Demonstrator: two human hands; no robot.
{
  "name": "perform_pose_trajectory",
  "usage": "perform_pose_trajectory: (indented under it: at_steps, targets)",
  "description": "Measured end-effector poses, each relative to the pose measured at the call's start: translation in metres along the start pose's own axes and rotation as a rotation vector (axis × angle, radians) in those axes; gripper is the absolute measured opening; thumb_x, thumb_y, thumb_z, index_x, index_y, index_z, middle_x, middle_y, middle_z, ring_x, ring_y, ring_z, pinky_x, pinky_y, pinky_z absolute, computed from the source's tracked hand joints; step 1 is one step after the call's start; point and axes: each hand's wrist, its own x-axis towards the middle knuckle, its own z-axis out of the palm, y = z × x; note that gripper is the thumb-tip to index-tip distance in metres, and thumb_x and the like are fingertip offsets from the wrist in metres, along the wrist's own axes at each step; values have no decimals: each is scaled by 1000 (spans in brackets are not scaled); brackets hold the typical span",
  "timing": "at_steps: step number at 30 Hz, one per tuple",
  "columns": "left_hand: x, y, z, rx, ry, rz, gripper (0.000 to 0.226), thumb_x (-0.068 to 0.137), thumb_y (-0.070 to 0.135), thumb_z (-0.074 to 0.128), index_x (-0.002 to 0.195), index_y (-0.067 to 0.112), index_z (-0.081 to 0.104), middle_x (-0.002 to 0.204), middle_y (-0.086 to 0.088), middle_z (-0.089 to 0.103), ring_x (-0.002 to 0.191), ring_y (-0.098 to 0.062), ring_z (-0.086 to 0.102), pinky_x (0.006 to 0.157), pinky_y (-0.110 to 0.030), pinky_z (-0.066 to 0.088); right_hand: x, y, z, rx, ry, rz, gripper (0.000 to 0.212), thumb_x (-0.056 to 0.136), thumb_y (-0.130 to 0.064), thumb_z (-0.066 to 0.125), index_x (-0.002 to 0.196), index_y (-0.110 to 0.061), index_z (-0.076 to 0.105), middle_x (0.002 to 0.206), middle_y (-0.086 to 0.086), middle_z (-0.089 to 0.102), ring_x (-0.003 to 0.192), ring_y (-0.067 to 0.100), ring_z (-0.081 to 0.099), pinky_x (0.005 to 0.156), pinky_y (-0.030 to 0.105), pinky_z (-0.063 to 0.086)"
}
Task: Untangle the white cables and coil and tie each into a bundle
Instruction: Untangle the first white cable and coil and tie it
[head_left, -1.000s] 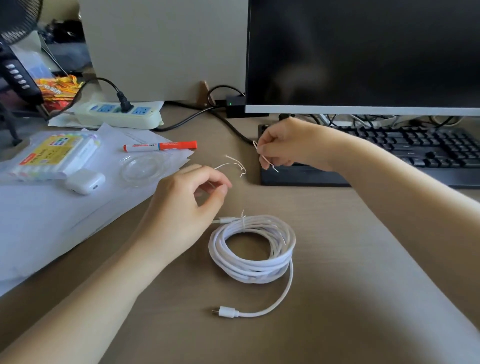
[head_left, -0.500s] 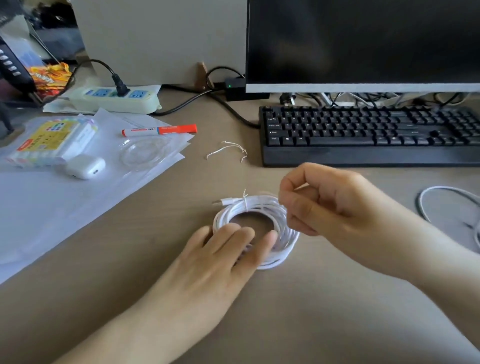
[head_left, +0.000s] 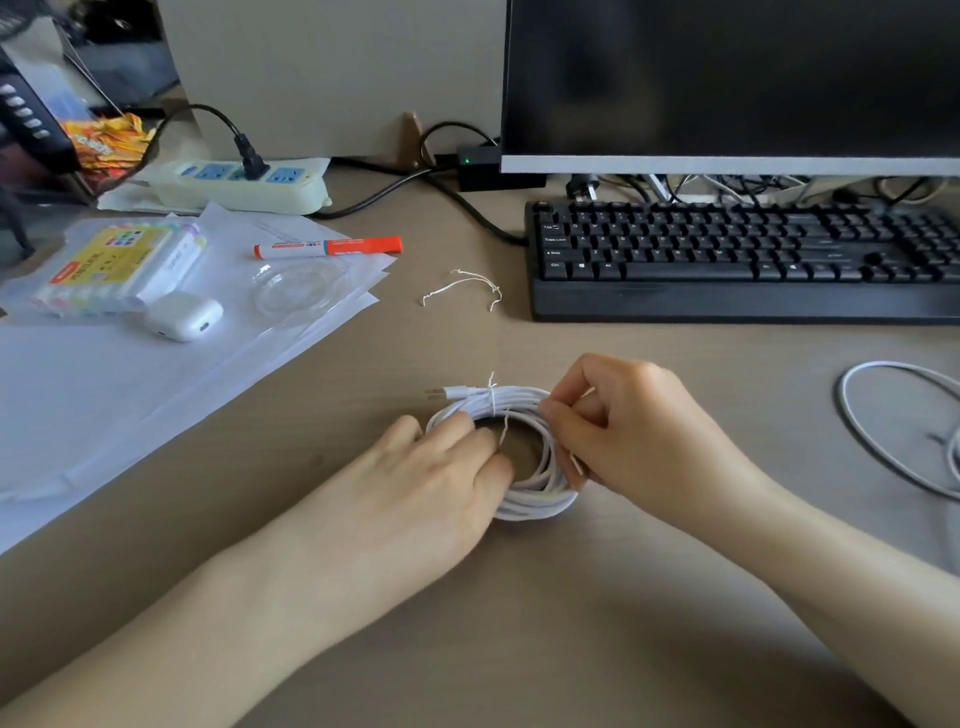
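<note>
A coiled white cable (head_left: 524, 457) lay flat on a tan desk (head_left: 519, 623) in front of a black keyboard (head_left: 737, 260), already cinched at its far side by a thin white twist tie (head_left: 491, 399), with one plug (head_left: 448, 393) poking out to the left. The person's left hand (head_left: 441, 483) rested on the near-left part of the coil, fingers laid fairly straight across the loops and pressing them down. The right hand (head_left: 628, 431) was curled at the coil's right side, thumb and fingers pinching a second twist tie (head_left: 575, 462) against the loops. More loose twist ties (head_left: 465, 288) lay farther back on the desk, just left of the keyboard. A second white cable (head_left: 893, 436) sprawled uncoiled at the right edge, well apart from the bundle. To the left, sheets of paper (head_left: 130, 395) carried an orange marker (head_left: 328, 247), a white earbud case (head_left: 183, 315) and a pack of highlighters (head_left: 114, 262); a power strip (head_left: 244, 187) sat behind them, and a dark monitor (head_left: 727, 83) stood over the keyboard.
</note>
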Motion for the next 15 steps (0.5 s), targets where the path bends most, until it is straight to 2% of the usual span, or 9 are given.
perform_pose_trajectory:
  at_steps: [1, 3, 8, 11, 15]
  targets:
    - [0, -2, 0, -17, -11, 4, 18, 69, -2, 50, 65, 15, 55, 63, -2, 50, 61, -24, 55, 44, -30, 42, 0, -2, 1, -24, -5, -9, 18, 90, -12, 54, 72, -14, 52, 41, -8, 59, 40, 0, 50, 49, 10, 40]
    - [-1, -3, -1, -59, -43, -7, 18, 59, 1, 66, 60, 15, 53, 62, -2, 49, 60, -24, 55, 42, -30, 41, 1, -3, 4, -63, -9, -32, 20, 89, -12, 54, 71, -16, 50, 45, -5, 61, 45, 0, 52, 52, 12, 41]
    - [5, 1, -10, -60, -123, -22, 33, 40, 1, 79, 52, 14, 51, 55, -3, 48, 57, -25, 55, 42, -27, 37, -2, -4, 12, -97, 30, -70, 20, 89, -12, 53, 71, -20, 47, 54, 3, 64, 62, 14, 56, 56, 25, 44]
    - [5, 0, -11, -109, -83, 6, 31, 49, 4, 76, 64, 15, 51, 55, -1, 50, 60, -24, 56, 43, -28, 41, -1, -2, 8, -132, 45, -74, 17, 89, -15, 54, 73, -19, 48, 56, -1, 63, 54, 16, 55, 59, 31, 49]
    - [9, -1, -9, -215, -43, 7, 16, 75, 15, 53, 90, 17, 48, 70, 1, 58, 73, -20, 56, 54, -31, 45, 4, -3, -9, -226, 59, -114, 21, 86, -17, 59, 69, -24, 48, 55, -9, 58, 57, 8, 56, 65, 32, 51]
